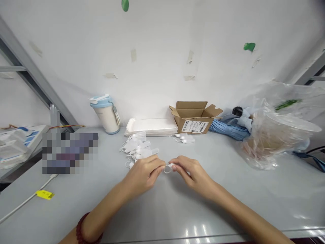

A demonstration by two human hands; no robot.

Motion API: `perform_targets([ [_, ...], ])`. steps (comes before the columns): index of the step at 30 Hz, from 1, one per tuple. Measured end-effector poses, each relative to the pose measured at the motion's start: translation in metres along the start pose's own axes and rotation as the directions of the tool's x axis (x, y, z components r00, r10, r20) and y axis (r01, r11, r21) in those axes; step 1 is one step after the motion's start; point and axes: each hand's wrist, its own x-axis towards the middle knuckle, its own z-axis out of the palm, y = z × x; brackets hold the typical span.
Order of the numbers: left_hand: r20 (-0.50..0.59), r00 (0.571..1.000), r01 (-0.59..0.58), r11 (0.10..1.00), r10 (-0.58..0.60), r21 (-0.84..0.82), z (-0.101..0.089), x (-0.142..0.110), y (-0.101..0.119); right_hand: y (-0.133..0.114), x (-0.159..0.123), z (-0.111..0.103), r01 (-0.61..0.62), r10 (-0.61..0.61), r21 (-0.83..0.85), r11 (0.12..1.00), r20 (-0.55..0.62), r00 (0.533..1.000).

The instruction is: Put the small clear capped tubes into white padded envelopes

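My right hand [189,171] is closed in a pinch on a small white plastic piece [171,165], most of it hidden by the fingers. A thin white loop [167,170] hangs between the two hands. Close by, my left hand [149,171] pinches at a thin tip pointing toward it; what the fingertips hold is mostly covered. Behind the left hand lies a pile of small white translucent bottles [138,145] with thin loops. Several similar small bottles [187,139] lie apart, in front of the cardboard box.
An open cardboard box [194,127] stands by the wall, beside stacked white trays or sleeves [153,127]. At left are a cup [105,117], a pixelated device [69,152] and a cable [24,204]. Blue cloth [230,129] and a plastic bag [269,142] sit at right.
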Motion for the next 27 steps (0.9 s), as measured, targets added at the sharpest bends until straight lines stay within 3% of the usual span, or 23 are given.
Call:
perform_targets([
  [7,-0.079,0.997,0.006,1.0,-0.007,-0.014,0.011,-0.003,-0.001,0.001,0.002,0.0,-0.076,0.075,0.041,0.996,0.031,0.997],
  [17,-0.075,0.994,0.07,0.994,-0.077,-0.088,0.015,0.0,0.0,0.005,0.0,0.0,-0.078,0.077,0.065,0.995,0.025,0.997],
  [27,-0.035,0.996,0.082,0.987,-0.088,-0.137,0.023,0.002,-0.004,0.015,0.008,-0.002,-0.161,0.142,0.131,0.978,0.142,0.98],
])
